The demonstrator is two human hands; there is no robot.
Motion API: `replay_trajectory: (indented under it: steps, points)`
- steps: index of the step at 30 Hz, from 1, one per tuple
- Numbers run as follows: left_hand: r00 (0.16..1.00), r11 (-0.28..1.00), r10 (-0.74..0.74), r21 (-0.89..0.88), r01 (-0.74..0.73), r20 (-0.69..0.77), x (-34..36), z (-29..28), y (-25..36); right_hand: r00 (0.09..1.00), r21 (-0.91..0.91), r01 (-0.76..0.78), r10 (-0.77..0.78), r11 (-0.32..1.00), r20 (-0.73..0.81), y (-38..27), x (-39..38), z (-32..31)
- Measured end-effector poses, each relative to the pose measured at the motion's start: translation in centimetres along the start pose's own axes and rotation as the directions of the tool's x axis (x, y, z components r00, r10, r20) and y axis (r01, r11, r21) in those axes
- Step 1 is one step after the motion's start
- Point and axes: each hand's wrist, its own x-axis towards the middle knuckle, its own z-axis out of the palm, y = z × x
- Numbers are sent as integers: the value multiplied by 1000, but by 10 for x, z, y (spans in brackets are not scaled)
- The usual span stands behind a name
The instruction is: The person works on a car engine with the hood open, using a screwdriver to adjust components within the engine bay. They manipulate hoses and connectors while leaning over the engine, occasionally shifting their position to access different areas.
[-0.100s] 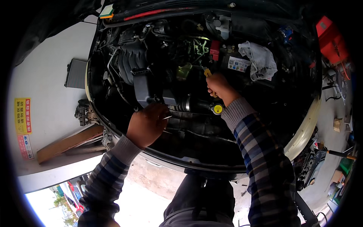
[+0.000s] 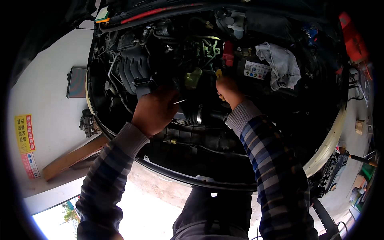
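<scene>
My right hand (image 2: pixel 229 91) is closed around a yellow tool (image 2: pixel 219 73); its end pokes out beyond my fingers, and its exact kind is hidden. This hand is left of the car battery (image 2: pixel 257 70), below its red terminal cover (image 2: pixel 228 53). My left hand (image 2: pixel 156 111) is closed over the black air filter box (image 2: pixel 145 90). A thin shiny metal piece (image 2: pixel 180 101) sticks out from its fingers; most of it is covered. Between the hands lie a ribbed black intake hose (image 2: pixel 199 115) and a yellowish translucent part (image 2: pixel 193 78).
A grey rag (image 2: pixel 279 64) is draped over the battery. The ribbed engine manifold (image 2: pixel 134 69) is at the left. In front runs the car's front crossmember (image 2: pixel 200 178). A radiator (image 2: pixel 77 82) and a brown board (image 2: pixel 74 157) stand by the wall; red equipment (image 2: pixel 354 38) is at the right.
My left hand has moved farther into the engine bay, over the filter box. The right hand is slightly farther in, its sleeve now hiding the yellow round cap. The view has shifted a little.
</scene>
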Motion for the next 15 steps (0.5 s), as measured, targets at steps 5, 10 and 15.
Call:
replay_trajectory:
  steps: [5, 10, 15]
  points:
    - [900, 844, 399, 313, -435, 175, 159, 79, -75, 953, -487, 21, -165, 873, -254, 21, 49, 71]
    - [792, 745, 102, 481, -461, 602, 262, 148, -88, 786, -54, -237, 159, 970, -598, 5, 47, 93]
    - [822, 895, 198, 244, -374, 534, 288, 190, -117, 734, 219, -12, 157, 976, -660, -43, 21, 54]
